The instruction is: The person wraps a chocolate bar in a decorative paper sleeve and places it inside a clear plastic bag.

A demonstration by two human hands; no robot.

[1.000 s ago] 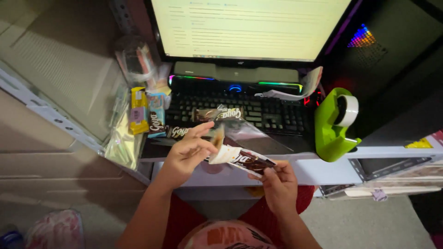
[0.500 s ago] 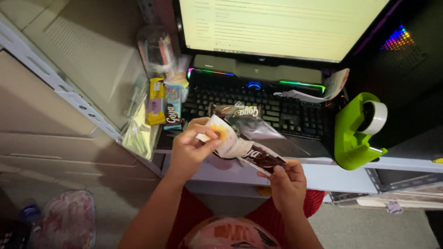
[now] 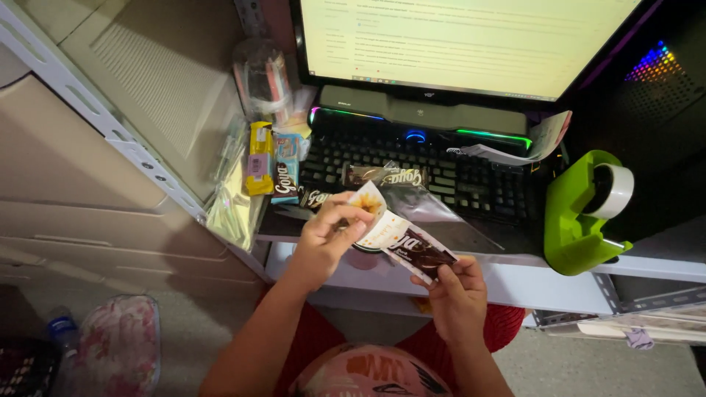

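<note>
Head view, both hands, left point(image 3: 327, 235), right point(image 3: 454, 288), pinching chocolate wrapper point(image 3: 412, 251)

The left hand point(image 3: 327, 234) pinches a small white card with an orange mark point(image 3: 367, 201) at its fingertips, while the right hand point(image 3: 456, 294) grips the lower end of a brown-and-white chocolate bar wrapper point(image 3: 412, 250). Just beyond the fingers lies what seems a clear plastic bag point(image 3: 426, 209), on a black backlit keyboard point(image 3: 471, 184).

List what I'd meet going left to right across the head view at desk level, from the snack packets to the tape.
yellow snack packet → blue snack packet → left hand → dark chocolate wrapper held by both hands → right hand → green tape dispenser
</note>
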